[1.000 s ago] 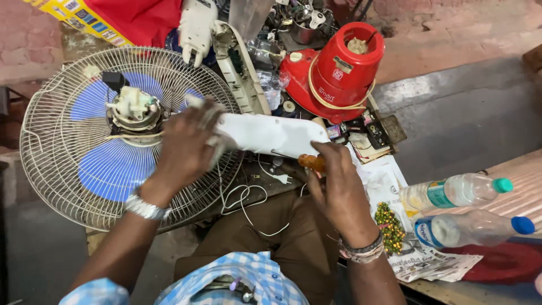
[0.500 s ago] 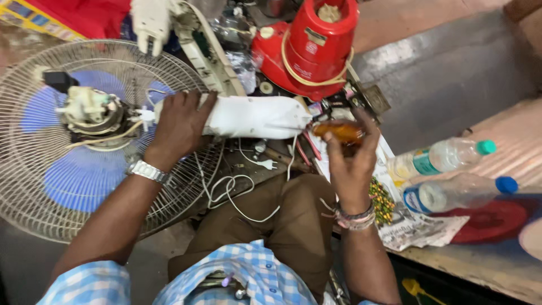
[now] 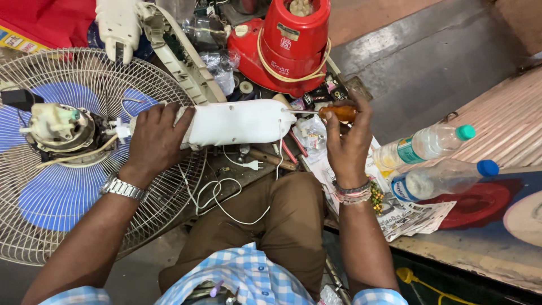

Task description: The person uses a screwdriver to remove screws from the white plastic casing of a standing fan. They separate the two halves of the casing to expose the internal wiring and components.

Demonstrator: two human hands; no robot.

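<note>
The left hand [image 3: 155, 138] is gripping the near-left end of a white plastic fan housing [image 3: 237, 121], with the fingers wrapped around it where it is joining the motor [image 3: 59, 129] of the fan. The housing is lying across the middle of the scene, above the person's knee, with its right end pointing at the right hand [image 3: 345, 141]. The right hand is closed around the amber handle of a screwdriver [image 3: 337, 112], and the thin metal shaft is running left to the end of the housing. I cannot tell if the tip is sitting inside a screw head or only touching the plastic.

The round wire fan guard [image 3: 84, 169] with blue blades [image 3: 51, 195] is lying at the left, partly under the left arm. A thin white cable [image 3: 226, 195] with a plug is hanging down from the housing over the brown trousers. Far behind, a red mixer base [image 3: 288, 48] is standing, and two plastic bottles [image 3: 429, 149] are lying at the right on a newspaper.

In my judgement, the main risk is that the screwdriver is slipping off the end of the housing, because the housing is held only by one hand and is not resting on a firm surface. The tip could then scratch the plastic or go toward the left hand. The loose cable could also catch on something and pull the housing.
</note>
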